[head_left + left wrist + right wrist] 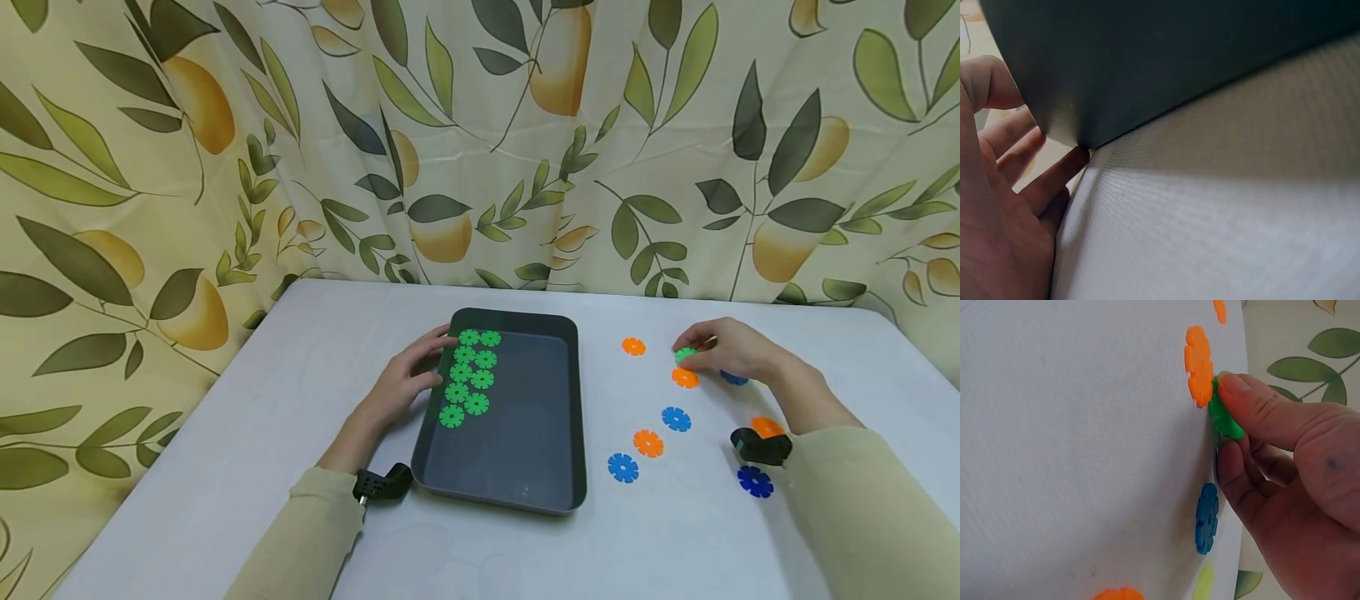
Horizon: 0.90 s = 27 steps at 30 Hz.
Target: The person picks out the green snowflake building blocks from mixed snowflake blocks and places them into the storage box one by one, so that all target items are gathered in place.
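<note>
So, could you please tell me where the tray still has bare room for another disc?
The tray floor is bare right of and below the green discs, which crowd its upper-left corner beside the left hand.

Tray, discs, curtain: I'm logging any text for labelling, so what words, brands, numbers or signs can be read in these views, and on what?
None: no word, brand, number or sign shows in any view.
Tray: plain dark surface, no marking.
Green discs, orange discs and blue discs: plain, no print.
Green disc pinched by the right hand: plain.
Curtain: leaf and fruit pattern only.
Left hand at the tray's edge: covers no visible label.
</note>
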Available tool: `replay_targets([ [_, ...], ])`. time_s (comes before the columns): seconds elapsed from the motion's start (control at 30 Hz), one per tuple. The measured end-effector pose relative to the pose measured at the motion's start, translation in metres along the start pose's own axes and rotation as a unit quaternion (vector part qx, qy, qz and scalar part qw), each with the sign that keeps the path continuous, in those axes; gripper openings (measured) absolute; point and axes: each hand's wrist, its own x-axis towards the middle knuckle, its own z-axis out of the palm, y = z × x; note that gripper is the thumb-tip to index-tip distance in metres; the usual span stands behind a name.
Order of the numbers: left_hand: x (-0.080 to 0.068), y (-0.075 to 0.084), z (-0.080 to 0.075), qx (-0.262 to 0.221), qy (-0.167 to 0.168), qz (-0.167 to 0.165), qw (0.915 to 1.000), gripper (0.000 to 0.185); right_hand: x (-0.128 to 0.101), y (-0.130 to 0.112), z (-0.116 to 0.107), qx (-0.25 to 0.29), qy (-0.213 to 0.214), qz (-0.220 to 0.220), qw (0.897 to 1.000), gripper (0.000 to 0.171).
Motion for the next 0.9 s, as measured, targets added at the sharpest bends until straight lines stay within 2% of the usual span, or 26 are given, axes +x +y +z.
replay_targets([
  [0.3,-0.001,0.0,-0.001,0.003,0.001,-0.001,1.0,0.058,-0.004,0.004,-0.002,0.004,0.01,-0.012,1.0,0.026],
  [0.6,0.0,0.001,-0.001,0.006,-0.001,0.002,1.0,0.058,-0.009,0.005,-0.007,0.04,0.002,0.003,0.999,0.033],
  [0.9,0.0,0.0,0.0,0.005,-0.001,0.0,1.0,0.057,-0.01,-0.005,-0.009,0.058,0.009,-0.006,0.998,0.038],
])
